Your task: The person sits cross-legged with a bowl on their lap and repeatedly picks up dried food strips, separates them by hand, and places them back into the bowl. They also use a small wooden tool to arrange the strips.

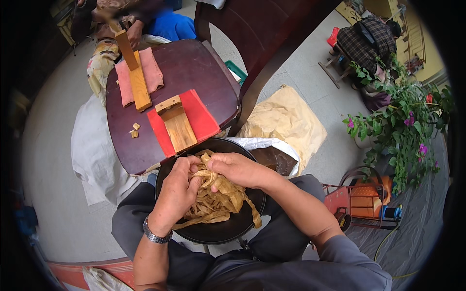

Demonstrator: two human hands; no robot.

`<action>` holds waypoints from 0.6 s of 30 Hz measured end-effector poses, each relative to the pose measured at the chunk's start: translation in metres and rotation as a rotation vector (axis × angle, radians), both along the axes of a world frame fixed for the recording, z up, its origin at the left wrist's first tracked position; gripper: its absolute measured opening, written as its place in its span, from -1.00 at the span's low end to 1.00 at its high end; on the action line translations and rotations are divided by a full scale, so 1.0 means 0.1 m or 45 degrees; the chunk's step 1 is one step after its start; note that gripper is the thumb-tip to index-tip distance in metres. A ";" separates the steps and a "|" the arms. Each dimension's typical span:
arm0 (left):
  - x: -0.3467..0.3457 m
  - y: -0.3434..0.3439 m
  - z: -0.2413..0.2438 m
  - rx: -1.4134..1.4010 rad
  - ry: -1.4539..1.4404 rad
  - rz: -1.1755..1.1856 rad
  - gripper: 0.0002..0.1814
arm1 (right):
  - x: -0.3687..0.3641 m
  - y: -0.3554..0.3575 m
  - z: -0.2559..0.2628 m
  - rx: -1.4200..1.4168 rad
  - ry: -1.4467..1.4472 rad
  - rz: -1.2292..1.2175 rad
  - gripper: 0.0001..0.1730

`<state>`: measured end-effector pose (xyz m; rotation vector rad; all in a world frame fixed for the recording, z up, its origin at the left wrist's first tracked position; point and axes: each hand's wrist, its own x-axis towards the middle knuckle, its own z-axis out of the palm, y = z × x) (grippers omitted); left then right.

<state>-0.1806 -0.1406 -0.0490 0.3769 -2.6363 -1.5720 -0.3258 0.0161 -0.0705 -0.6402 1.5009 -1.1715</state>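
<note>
My left hand (179, 187), with a metal wristwatch (156, 233) at its wrist, grips a bunch of tan, fibrous strips (209, 178). My right hand (236, 169) pinches the same bunch from the other side, fingers close to the left thumb. The material looks dried and crinkled; what exactly it is cannot be told. More tan strips (207, 205) lie heaped below in a round black basin (207, 238) between my knees, one strip hanging over the right rim. Beyond my hands, a wooden block with a raised end (180, 127) rests on a red cloth (202, 118).
A dark wooden chair seat (178, 69) also bears a pink cloth (154, 71), an angled wooden piece (140, 87) and small wood bits (135, 130). A person (136, 31) sits beyond it. Brown paper (287, 112) lies right of an open white sack (269, 142). Flowering plants (404, 123) stand right.
</note>
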 end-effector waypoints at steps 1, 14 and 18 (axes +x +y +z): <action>0.00 0.01 0.02 -0.027 0.046 -0.017 -0.44 | -0.01 0.01 -0.01 0.046 -0.143 -0.023 -0.65; -0.01 -0.08 -0.19 -0.098 0.132 -0.095 -0.79 | -0.04 -0.01 0.06 0.103 0.253 0.119 -0.50; -0.02 -0.06 -0.11 1.486 -0.232 0.174 -0.90 | -0.05 0.01 0.18 -0.139 0.474 0.010 -0.56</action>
